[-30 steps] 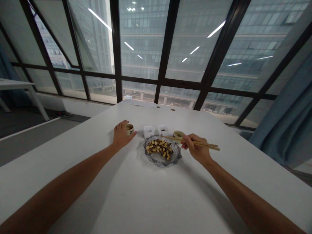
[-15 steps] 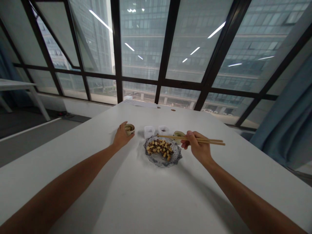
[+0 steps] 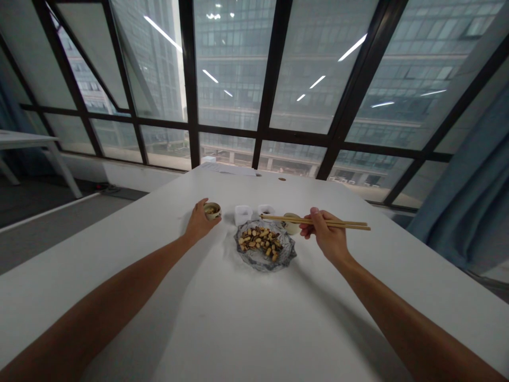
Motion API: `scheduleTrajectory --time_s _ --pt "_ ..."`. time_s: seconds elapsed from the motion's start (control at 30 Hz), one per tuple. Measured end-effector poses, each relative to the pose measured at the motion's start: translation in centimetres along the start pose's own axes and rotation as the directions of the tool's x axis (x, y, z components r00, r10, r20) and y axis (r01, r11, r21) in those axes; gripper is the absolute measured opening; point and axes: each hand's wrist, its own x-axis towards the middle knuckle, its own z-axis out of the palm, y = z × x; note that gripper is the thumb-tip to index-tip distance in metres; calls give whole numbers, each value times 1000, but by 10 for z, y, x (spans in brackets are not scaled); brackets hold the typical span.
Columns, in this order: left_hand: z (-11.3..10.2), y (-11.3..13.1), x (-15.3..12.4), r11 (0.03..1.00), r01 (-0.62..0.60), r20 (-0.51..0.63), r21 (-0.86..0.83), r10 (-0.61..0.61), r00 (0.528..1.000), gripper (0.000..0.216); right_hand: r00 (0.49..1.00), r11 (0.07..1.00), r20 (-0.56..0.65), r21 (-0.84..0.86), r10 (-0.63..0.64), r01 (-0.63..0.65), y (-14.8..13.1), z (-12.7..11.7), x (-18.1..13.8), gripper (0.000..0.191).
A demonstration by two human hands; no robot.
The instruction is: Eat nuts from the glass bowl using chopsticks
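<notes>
My left hand (image 3: 197,223) is wrapped round a small cream cup (image 3: 216,215), which stands at the left with some pieces inside. In my right hand (image 3: 331,236) is a pair of wooden chopsticks (image 3: 345,224), held nearly level and pointing left. Their tips are close together above the far rim of a faceted glass bowl (image 3: 287,259), in front of a small white container with dark contents (image 3: 265,209). A tiny dark bit seems to be at the tips. Sliced, yellowish-brown pieces (image 3: 260,242) lie in the bowl. A second cream cup (image 3: 293,228) is partly hidden behind the chopsticks.
Another white container (image 3: 242,215) stands behind the bowl, on the left. Papers (image 3: 230,170) and a small brown disc (image 3: 282,179) lie at the far end of the white table (image 3: 222,323). Windows rise beyond it, with a blue curtain (image 3: 457,212) at the right.
My right hand and the chopsticks have moved slightly up and to the right, the tips shifting toward the container with dark contents. My left hand stays on the cup, almost still.
</notes>
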Motion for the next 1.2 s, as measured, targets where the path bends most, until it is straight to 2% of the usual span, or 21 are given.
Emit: scheduleTrajectory --time_s 0.13,0.23,0.3,0.37,0.47,0.53,0.63,0.7,0.83,0.97,1.07,1.2 --pt "-6 8 9 994 58 65 97 -64 996 83 999 1000 -42 2 -22 23 2 -6 8 56" --pt "-7 34 20 976 -56 84 210 39 996 74 996 999 -85 1 -36 37 5 -12 13 55" --pt "1 61 28 958 -169 168 234 131 977 69 993 998 -104 -29 -59 56 7 -16 15 54" --pt "17 90 35 939 -256 295 228 184 938 68 990 993 -109 -82 -93 85 10 -18 15 54" --pt "46 129 43 917 -346 499 197 210 840 73 985 977 -84 -168 -148 132 13 -21 12 53" --pt "63 144 47 915 -343 577 214 165 800 76 984 965 -58 -214 -166 150 15 -22 10 52" --pt "78 150 50 922 -320 650 217 108 752 72 985 954 -25 -255 -173 161 19 -22 8 50" --pt "82 148 51 934 -317 661 166 134 738 71 984 948 -22 -272 -177 165 22 -21 7 49" --pt "82 142 55 923 -384 585 16 302 752 77 976 921 -26 -338 -216 195 28 -20 4 49" --pt "79 146 56 885 -458 520 -81 430 738 78 979 910 62 -359 -196 205 32 -16 2 50" --pt "78 148 55 877 -471 509 -98 451 733 78 984 920 98 -351 -151 176 33 -13 2 51" --pt "82 148 56 899 -438 529 -2 372 762 73 985 933 6 -319 -173 166 24 -15 6 54"
